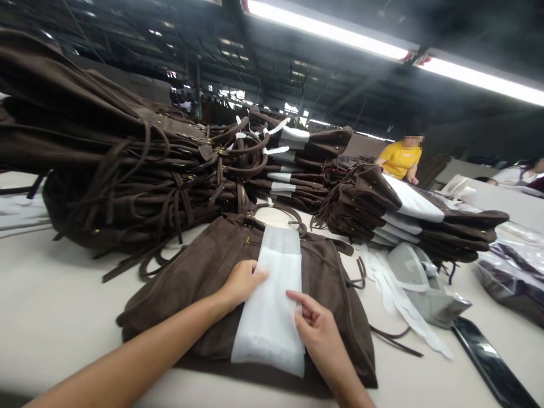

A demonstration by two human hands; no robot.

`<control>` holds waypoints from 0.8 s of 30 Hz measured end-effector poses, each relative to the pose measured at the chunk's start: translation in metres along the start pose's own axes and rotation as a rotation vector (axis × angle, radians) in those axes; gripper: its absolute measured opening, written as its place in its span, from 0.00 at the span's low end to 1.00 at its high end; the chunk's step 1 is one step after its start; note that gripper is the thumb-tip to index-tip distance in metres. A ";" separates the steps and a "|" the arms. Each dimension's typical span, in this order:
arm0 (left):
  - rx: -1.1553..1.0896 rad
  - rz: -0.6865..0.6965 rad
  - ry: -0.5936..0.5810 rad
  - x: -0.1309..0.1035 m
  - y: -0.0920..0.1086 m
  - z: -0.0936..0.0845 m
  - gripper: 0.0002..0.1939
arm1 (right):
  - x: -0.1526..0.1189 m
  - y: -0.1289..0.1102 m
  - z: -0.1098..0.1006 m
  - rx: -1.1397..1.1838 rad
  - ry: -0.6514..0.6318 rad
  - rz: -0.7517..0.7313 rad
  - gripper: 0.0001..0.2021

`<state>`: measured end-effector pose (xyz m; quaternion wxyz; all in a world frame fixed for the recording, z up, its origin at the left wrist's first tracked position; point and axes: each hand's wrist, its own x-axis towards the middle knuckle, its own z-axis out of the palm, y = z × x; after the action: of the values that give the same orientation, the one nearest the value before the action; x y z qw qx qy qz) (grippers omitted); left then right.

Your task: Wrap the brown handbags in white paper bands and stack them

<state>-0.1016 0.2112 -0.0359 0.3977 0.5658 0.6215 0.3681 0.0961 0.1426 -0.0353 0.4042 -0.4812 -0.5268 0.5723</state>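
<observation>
A dark brown handbag (335,283) lies flat before me, its looped handle (293,211) pointing away. Down its middle runs a white foam wrapping sheet (272,317), folded over near the top. My left hand (243,283) is closed at the sheet's left edge, thumb on top and the other fingers partly hidden. At the right edge is my right hand (317,326), index finger stretched over the foam, thumb apart from it and the remaining fingers curled. Whether the right fingertips press on the foam I cannot tell.
Brown bags with dangling straps pile up at left (140,187). More stacks with white wraps stand behind (297,187) and at right (425,221). White strips (391,289), a grey pouch (425,283) and a black phone (488,357) lie at right. A person in yellow (399,158) is beyond.
</observation>
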 end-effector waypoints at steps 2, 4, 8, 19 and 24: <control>-0.022 -0.016 0.005 -0.001 0.000 0.000 0.16 | -0.003 -0.007 -0.001 -0.020 -0.013 -0.011 0.30; -0.033 -0.014 0.026 -0.002 0.000 0.000 0.15 | -0.007 -0.013 -0.003 -0.087 0.010 -0.029 0.30; 0.006 0.018 0.078 -0.004 0.003 0.000 0.11 | -0.013 -0.020 -0.006 -0.192 0.041 -0.008 0.29; 0.152 0.120 -0.013 -0.038 0.020 -0.030 0.14 | -0.007 -0.015 0.006 -0.023 -0.003 0.079 0.41; 0.614 0.543 -0.219 -0.119 0.001 -0.073 0.27 | -0.006 -0.022 0.004 0.114 0.028 0.145 0.45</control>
<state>-0.1629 0.0919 0.0045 0.1631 0.8368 0.4848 0.1952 0.0921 0.1386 -0.0126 0.3955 -0.5023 -0.4514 0.6225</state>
